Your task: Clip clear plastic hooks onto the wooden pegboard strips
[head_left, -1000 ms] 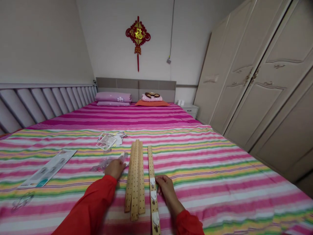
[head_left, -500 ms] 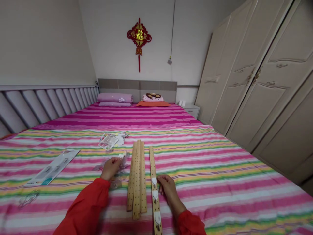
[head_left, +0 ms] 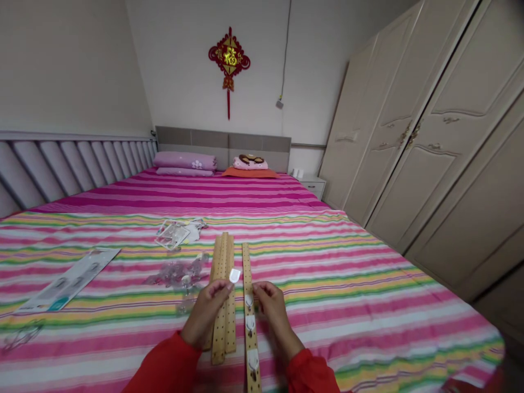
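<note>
Pinched in the fingertips of my left hand [head_left: 208, 310] is a small white adhesive hook [head_left: 234, 275], raised over the stack of perforated wooden strips [head_left: 219, 341]. Just right of that stack, a single perforated wooden strip [head_left: 246, 265] lies lengthwise on the bed. Three white hooks [head_left: 252, 360] sit in a row along its near half. My right hand [head_left: 272, 307] has its fingers curled in at the strip's right edge, beside the farthest mounted hook [head_left: 249, 301]; its fingertips appear to grip the edge there.
Clear plastic pieces [head_left: 174, 273] are scattered left of the stack. Beyond them lie opened packaging scraps [head_left: 172, 234]. A flat white pack [head_left: 73, 278] and a thin clear item [head_left: 23, 334] rest farther left. The striped sheet [head_left: 347, 311] covers the bed.
My left hand has moved right from the plastic pieces, carrying a white hook to above the stacked strips. My right hand has shifted slightly along the strip, away from me. The view has turned a little.
</note>
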Tool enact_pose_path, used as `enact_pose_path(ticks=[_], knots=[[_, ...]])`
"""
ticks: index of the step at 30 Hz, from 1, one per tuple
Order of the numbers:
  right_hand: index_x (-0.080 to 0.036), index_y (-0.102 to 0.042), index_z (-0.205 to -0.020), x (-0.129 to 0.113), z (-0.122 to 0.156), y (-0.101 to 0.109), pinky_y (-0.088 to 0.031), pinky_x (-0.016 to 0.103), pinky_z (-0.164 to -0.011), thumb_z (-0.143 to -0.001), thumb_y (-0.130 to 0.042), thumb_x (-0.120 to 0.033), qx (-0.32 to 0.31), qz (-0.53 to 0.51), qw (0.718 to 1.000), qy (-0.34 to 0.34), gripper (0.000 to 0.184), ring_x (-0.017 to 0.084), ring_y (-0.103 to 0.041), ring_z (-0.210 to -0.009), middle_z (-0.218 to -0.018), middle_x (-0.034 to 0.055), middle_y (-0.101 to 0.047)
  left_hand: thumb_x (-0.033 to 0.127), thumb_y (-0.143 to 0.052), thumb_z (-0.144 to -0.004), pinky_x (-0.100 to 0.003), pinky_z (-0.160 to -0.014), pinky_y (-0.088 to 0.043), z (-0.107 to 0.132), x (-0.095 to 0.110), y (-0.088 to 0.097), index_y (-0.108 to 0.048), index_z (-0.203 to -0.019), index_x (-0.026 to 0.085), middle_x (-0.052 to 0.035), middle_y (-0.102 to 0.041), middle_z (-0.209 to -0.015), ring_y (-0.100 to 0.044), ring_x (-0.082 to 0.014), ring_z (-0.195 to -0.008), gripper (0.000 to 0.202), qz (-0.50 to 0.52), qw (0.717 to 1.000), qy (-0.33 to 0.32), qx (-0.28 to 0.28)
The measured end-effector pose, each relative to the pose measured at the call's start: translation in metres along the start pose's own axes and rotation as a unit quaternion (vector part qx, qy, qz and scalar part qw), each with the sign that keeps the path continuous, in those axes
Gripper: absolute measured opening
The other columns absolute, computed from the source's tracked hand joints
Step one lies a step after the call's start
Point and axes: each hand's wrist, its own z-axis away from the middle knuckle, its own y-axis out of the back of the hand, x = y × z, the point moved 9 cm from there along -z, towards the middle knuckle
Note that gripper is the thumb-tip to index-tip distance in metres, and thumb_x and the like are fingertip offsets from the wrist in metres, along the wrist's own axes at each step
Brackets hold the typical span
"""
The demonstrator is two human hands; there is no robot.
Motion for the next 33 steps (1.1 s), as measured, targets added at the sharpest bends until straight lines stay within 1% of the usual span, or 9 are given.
enact_pose_path(ticks=[2,5,8,11,15,20,23,27,33], knots=[[-0.016,-0.066,-0.062,-0.008,0.001,-0.012,-0.025,0.020,-0.034,-0.062,-0.071,-0.043,-0.033,-0.003,0.999,-0.014,0.028,0.007,-0.036,-0.032,-0.041,-0.0049,-0.051,0.052,-0.068,-0.066,-0.025,-0.064,-0.044,-0.001,0.000,-0.015,-0.066,-0.076,0.016,-0.0019,-0.065,-0.072,-0.057,-0.0155,-0.069,0.038,-0.007,1.000,-0.022,-0.018],[-0.016,-0.063,-0.060,-0.014,0.001,-0.019,-0.024,0.020,-0.035,-0.064,-0.071,-0.043,-0.041,-0.018,0.999,-0.018,0.028,0.006,-0.034,-0.031,-0.035,-0.0069,-0.045,0.049,-0.067,-0.068,-0.026,-0.068,-0.044,-0.005,0.000,-0.030,-0.066,-0.074,0.015,-0.0022,-0.065,-0.072,-0.058,-0.0159,-0.071,0.035,-0.022,0.997,-0.061,-0.036],[-0.016,-0.062,-0.059,-0.012,-0.001,-0.019,-0.022,0.020,-0.036,-0.063,-0.073,-0.041,-0.033,-0.045,0.998,-0.028,0.028,0.006,-0.033,-0.032,-0.034,-0.0071,-0.044,0.048,-0.066,-0.070,-0.026,-0.066,-0.044,-0.009,-0.002,-0.038,-0.065,-0.072,0.015,-0.0010,-0.063,-0.068,-0.056,-0.0149,-0.068,0.032,-0.028,0.996,-0.076,-0.043],[-0.015,-0.064,-0.064,-0.009,-0.004,-0.019,-0.023,0.020,-0.036,-0.061,-0.075,-0.039,-0.034,-0.063,0.996,-0.043,0.026,0.006,-0.035,-0.033,-0.035,-0.0066,-0.046,0.048,-0.067,-0.068,-0.026,-0.067,-0.045,-0.013,-0.004,-0.042,-0.065,-0.072,0.015,-0.0013,-0.064,-0.068,-0.058,-0.0152,-0.068,0.033,-0.019,0.996,-0.067,-0.054],[-0.015,-0.063,-0.061,-0.002,-0.013,-0.014,-0.022,0.019,-0.036,-0.058,-0.075,-0.038,-0.024,-0.070,0.995,-0.070,0.026,0.005,-0.033,-0.032,-0.034,-0.0072,-0.045,0.049,-0.069,-0.065,-0.026,-0.068,-0.045,-0.023,-0.005,-0.040,-0.065,-0.073,0.015,-0.0016,-0.066,-0.070,-0.059,-0.0156,-0.071,0.035,-0.018,0.998,-0.045,-0.049],[-0.016,-0.060,-0.057,0.013,-0.025,-0.006,-0.019,0.019,-0.035,-0.057,-0.073,-0.036,-0.016,-0.071,0.993,-0.097,0.024,0.004,-0.030,-0.030,-0.033,-0.0068,-0.046,0.051,-0.071,-0.061,-0.024,-0.058,-0.042,-0.046,-0.021,-0.027,-0.066,-0.075,0.015,-0.0008,-0.064,-0.064,-0.058,-0.0132,-0.062,0.039,-0.026,1.000,0.002,0.014],[-0.016,-0.059,-0.056,0.022,-0.028,-0.007,-0.017,0.019,-0.034,-0.057,-0.072,-0.036,-0.026,-0.059,0.992,-0.108,0.024,0.004,-0.029,-0.029,-0.032,-0.0070,-0.044,0.046,-0.074,-0.056,-0.023,-0.056,-0.041,-0.058,-0.036,-0.029,-0.064,-0.073,0.014,-0.0006,-0.064,-0.060,-0.057,-0.0122,-0.058,0.037,-0.004,0.999,0.045,0.014],[-0.016,-0.057,-0.053,0.030,-0.031,-0.006,-0.017,0.019,-0.034,-0.058,-0.070,-0.035,-0.025,-0.038,0.993,-0.106,0.024,0.005,-0.029,-0.028,-0.031,-0.0067,-0.043,0.038,-0.076,-0.051,-0.023,-0.057,-0.042,-0.068,-0.050,-0.032,-0.063,-0.068,0.014,-0.0003,-0.063,-0.057,-0.057,-0.0117,-0.057,0.032,0.011,0.997,0.074,0.022],[-0.017,-0.054,-0.050,0.041,-0.040,-0.001,-0.020,0.019,-0.033,-0.059,-0.069,-0.035,0.006,-0.009,0.995,-0.101,0.024,0.006,-0.032,-0.027,-0.029,-0.0074,-0.042,0.031,-0.074,-0.052,-0.024,-0.058,-0.046,-0.076,-0.062,-0.031,-0.060,-0.064,0.014,0.0017,-0.060,-0.052,-0.057,-0.0110,-0.053,0.025,0.004,0.994,0.100,0.050]])
